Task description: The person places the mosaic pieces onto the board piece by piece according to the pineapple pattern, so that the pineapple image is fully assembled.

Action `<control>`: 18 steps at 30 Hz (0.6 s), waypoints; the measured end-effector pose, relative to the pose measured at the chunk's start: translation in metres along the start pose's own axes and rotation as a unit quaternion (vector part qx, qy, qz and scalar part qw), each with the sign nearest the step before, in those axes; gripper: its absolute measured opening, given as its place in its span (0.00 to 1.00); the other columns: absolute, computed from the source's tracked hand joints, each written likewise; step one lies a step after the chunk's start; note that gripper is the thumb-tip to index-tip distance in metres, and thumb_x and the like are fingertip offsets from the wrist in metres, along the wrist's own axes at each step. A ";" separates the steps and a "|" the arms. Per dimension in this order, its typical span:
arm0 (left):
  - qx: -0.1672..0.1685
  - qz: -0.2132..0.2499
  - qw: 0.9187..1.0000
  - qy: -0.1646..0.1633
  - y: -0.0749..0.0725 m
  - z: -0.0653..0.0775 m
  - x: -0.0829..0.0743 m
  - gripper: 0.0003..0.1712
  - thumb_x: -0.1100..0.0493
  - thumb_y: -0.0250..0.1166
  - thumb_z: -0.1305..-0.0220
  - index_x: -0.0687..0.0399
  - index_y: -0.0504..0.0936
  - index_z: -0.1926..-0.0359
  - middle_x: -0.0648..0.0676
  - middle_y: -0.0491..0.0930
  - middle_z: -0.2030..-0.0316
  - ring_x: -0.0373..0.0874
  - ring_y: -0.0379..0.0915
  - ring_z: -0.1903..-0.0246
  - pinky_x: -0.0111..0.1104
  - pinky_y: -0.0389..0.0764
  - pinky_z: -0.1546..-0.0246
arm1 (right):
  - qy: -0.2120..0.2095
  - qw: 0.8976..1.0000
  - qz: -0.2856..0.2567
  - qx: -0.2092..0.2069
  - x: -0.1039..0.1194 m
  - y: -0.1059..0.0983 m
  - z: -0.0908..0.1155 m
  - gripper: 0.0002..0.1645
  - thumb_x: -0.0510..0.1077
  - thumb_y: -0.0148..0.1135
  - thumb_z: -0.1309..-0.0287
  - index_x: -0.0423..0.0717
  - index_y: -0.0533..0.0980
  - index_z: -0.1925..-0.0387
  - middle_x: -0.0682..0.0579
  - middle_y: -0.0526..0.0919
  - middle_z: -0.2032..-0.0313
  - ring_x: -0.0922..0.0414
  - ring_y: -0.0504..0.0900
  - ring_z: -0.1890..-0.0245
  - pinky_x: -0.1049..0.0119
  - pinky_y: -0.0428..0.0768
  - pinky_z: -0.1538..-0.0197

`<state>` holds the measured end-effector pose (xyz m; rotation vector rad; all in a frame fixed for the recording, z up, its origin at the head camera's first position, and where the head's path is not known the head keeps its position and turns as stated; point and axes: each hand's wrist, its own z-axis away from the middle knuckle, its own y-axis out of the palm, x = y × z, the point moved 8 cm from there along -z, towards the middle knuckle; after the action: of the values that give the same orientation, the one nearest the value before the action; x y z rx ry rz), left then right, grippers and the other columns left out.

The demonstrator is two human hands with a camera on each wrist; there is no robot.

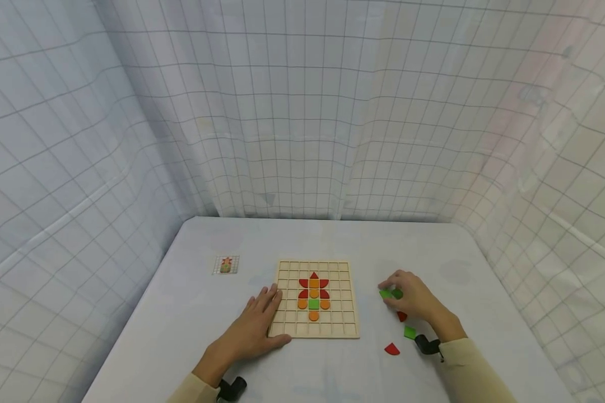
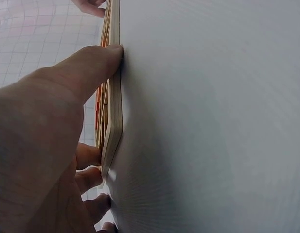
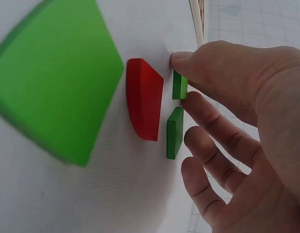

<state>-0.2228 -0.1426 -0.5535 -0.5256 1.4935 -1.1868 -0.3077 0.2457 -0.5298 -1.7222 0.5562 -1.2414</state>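
Note:
My left hand [image 1: 254,327] rests at the near left corner of a wooden grid board [image 1: 284,330]. Its fingers lie along the left edge and its thumb touches the near edge. On the board, red, orange and green pieces form an upright figure, with a green square [image 1: 313,304] low in its middle. To the right of the board, my right hand [image 1: 415,296] pinches a light green piece [image 3: 179,86] between thumb and index finger, at the tabletop. A dark green piece [image 3: 174,133] lies just under the other fingers.
Near the right wrist lie a red piece [image 3: 145,99], a light green square [image 1: 410,332] and a red quarter-circle [image 1: 392,349]. A small pattern card [image 1: 226,265] sits left of the board. Gridded white curtains [image 1: 302,123] surround the white table [image 1: 206,240].

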 end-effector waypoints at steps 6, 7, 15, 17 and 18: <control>-0.004 0.005 1.000 0.002 -0.003 -0.001 -0.004 0.66 0.30 0.77 0.25 0.60 0.57 0.06 0.62 0.50 0.04 0.66 0.46 0.04 0.67 0.53 0.07 | 0.009 1.000 -0.008 0.002 -0.003 -0.001 0.001 0.14 0.39 0.86 0.33 0.50 0.95 0.48 0.53 0.92 0.49 0.58 0.84 0.54 0.61 0.85 0.50; -0.005 0.007 1.000 0.004 -0.003 -0.001 -0.005 0.66 0.30 0.77 0.25 0.61 0.57 0.06 0.63 0.50 0.04 0.66 0.46 0.04 0.67 0.53 0.07 | 0.012 1.000 -0.010 0.002 -0.004 -0.001 0.001 0.14 0.39 0.86 0.33 0.51 0.95 0.48 0.54 0.93 0.49 0.59 0.83 0.55 0.62 0.85 0.51; -0.002 0.006 1.000 0.000 -0.003 0.002 -0.005 0.67 0.29 0.77 0.26 0.61 0.56 0.06 0.62 0.49 0.04 0.66 0.45 0.04 0.67 0.52 0.06 | 0.024 0.999 -0.029 0.004 -0.006 0.001 0.003 0.13 0.40 0.85 0.31 0.51 0.95 0.48 0.56 0.94 0.50 0.61 0.83 0.56 0.68 0.85 0.54; -0.004 0.008 1.000 0.001 -0.002 0.003 -0.004 0.67 0.29 0.77 0.26 0.61 0.57 0.06 0.63 0.50 0.04 0.67 0.45 0.04 0.67 0.52 0.07 | 0.021 0.999 -0.032 0.003 -0.005 0.001 0.003 0.12 0.40 0.85 0.31 0.50 0.95 0.48 0.56 0.94 0.51 0.61 0.83 0.56 0.68 0.86 0.54; -0.004 0.008 1.000 0.001 -0.002 0.003 -0.004 0.67 0.29 0.77 0.26 0.61 0.57 0.06 0.63 0.50 0.04 0.67 0.45 0.04 0.67 0.52 0.06 | 0.020 0.999 -0.032 0.003 -0.005 0.001 0.004 0.12 0.40 0.86 0.31 0.50 0.95 0.48 0.56 0.95 0.51 0.61 0.84 0.56 0.67 0.86 0.53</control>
<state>-0.2195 -0.1412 -0.5501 -0.5174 1.5024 -1.1694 -0.3062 0.2504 -0.5335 -1.7262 0.5239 -1.3246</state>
